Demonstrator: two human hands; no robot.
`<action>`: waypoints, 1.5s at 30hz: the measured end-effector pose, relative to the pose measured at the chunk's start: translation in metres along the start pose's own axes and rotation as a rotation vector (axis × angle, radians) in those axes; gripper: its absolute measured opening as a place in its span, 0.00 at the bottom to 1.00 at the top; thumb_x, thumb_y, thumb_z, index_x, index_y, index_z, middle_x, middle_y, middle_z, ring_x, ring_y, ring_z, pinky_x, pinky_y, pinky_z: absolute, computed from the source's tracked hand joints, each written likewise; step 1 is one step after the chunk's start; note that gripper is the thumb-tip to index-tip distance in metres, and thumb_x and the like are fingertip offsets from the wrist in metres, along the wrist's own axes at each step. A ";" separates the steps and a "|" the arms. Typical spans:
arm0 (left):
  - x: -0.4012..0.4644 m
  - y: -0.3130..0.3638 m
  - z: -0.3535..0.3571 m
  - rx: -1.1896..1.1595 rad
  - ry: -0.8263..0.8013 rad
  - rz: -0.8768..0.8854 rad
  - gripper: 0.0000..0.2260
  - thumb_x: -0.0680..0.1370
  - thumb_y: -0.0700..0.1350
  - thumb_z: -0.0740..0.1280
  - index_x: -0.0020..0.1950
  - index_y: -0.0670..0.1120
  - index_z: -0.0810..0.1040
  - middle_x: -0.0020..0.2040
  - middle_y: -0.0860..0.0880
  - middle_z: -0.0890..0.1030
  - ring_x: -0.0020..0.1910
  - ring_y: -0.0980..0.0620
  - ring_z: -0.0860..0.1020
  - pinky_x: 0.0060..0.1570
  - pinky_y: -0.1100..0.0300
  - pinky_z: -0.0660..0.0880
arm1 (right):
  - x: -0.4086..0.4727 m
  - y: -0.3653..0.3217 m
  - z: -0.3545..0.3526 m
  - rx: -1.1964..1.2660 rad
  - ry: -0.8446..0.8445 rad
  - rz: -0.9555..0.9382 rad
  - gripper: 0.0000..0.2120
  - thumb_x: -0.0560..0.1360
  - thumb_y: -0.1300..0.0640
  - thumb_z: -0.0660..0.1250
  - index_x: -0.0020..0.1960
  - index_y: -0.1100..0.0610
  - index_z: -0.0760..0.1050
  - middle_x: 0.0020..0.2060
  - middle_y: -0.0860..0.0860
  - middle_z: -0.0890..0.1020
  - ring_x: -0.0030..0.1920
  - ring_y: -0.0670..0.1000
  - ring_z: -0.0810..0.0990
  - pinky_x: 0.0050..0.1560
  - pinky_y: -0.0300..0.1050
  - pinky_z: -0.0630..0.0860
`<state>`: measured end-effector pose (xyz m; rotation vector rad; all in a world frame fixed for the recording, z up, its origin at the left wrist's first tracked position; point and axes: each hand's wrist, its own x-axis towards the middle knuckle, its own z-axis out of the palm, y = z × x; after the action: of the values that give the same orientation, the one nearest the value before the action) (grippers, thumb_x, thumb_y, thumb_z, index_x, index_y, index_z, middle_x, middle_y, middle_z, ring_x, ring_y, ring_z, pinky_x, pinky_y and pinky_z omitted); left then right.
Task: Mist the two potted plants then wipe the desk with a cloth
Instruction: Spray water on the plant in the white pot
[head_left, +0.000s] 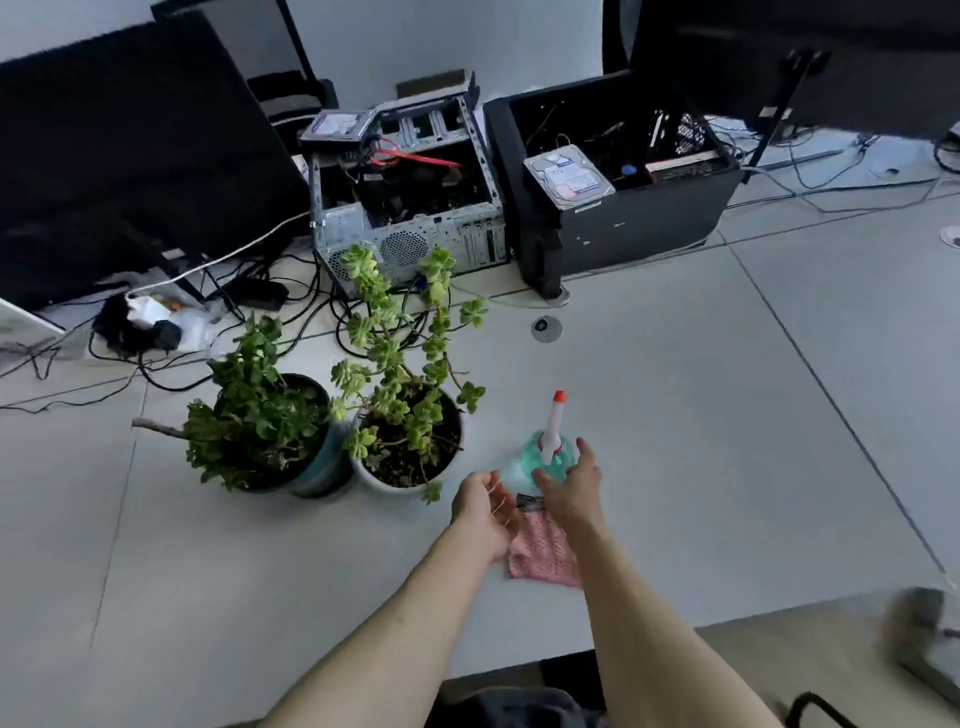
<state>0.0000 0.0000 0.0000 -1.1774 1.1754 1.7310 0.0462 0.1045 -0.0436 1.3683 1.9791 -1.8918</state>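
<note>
Two bare forearms reach over a pale grey bench (701, 415). The right hand (571, 483) is spread open around the teal spray bottle (545, 457), barely touching it; whether it grips is unclear. The left hand (480, 506) is open and empty. A pink cloth (540, 551) lies partly hidden beneath both wrists. Just left stand two potted plants (405, 395), pots touching. Farther back: tangled cables (311, 306), two open computer cases (410, 197) topped with hard drives, labels unreadable, and dark monitors (130, 156).
</note>
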 end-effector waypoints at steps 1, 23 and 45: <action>0.003 0.001 -0.001 -0.019 0.004 0.009 0.07 0.76 0.41 0.59 0.39 0.46 0.73 0.24 0.50 0.72 0.25 0.53 0.68 0.25 0.64 0.62 | 0.005 -0.001 -0.003 -0.096 -0.012 -0.035 0.39 0.75 0.60 0.72 0.79 0.54 0.54 0.68 0.58 0.64 0.65 0.58 0.70 0.65 0.52 0.69; 0.025 0.062 -0.091 -0.216 0.156 0.161 0.08 0.77 0.48 0.62 0.49 0.44 0.76 0.48 0.46 0.77 0.40 0.50 0.74 0.35 0.60 0.68 | -0.005 -0.063 0.001 -0.370 0.071 -0.582 0.20 0.67 0.58 0.60 0.58 0.58 0.75 0.39 0.54 0.79 0.36 0.61 0.75 0.42 0.55 0.75; -0.002 0.059 -0.133 -0.255 -0.092 0.228 0.16 0.78 0.51 0.59 0.62 0.48 0.74 0.57 0.43 0.78 0.40 0.50 0.76 0.28 0.60 0.57 | -0.133 -0.136 0.014 -0.947 -0.321 -0.501 0.23 0.78 0.39 0.57 0.37 0.58 0.71 0.38 0.54 0.80 0.38 0.56 0.77 0.36 0.48 0.70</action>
<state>-0.0147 -0.1443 -0.0031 -1.1296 1.0914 2.1349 0.0332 0.0446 0.1370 0.3181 2.6050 -0.8751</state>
